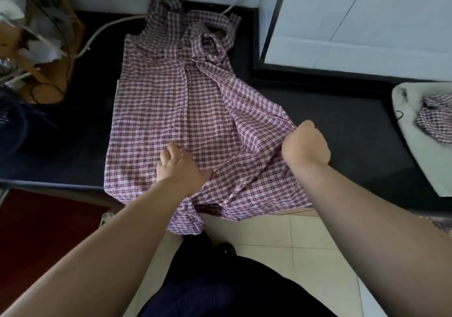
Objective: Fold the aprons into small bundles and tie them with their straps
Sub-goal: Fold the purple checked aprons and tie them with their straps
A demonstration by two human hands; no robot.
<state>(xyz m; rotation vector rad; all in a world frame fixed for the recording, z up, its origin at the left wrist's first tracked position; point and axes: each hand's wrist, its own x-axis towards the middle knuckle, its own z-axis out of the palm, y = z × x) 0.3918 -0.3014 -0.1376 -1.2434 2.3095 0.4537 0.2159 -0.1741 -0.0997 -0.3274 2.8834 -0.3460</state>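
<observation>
You have two aprons in view, both in a purple and white check. The first apron (171,111) lies spread on the black tabletop (342,121), in the middle, with its top at the far side. Its straps (212,45) are bunched in a loose heap at the far right of it. The second apron (433,118) is crumpled at the right edge, on a pale pad (415,165), well apart from the first.

Both hands are on the first apron. Your left grip (177,163) is spread, the fingers flat and pressing on the cloth near the middle of the near part. Your right grip (305,143) is closed as a fist on the right side of the apron, and the cloth there is pulled up in folds toward it; the fingers themselves are hidden behind the back of the hand.

One white cable (105,30) runs across the far left of the tabletop. One cardboard box (51,23) stands at the far left. White panels (367,23) close the far side and the far right. Below you is a pale tiled floor (293,243).

The near hem of the first apron hangs over the near edge of the tabletop. Bare black surface shows to the left of the apron, and also between the apron and the pale pad.
</observation>
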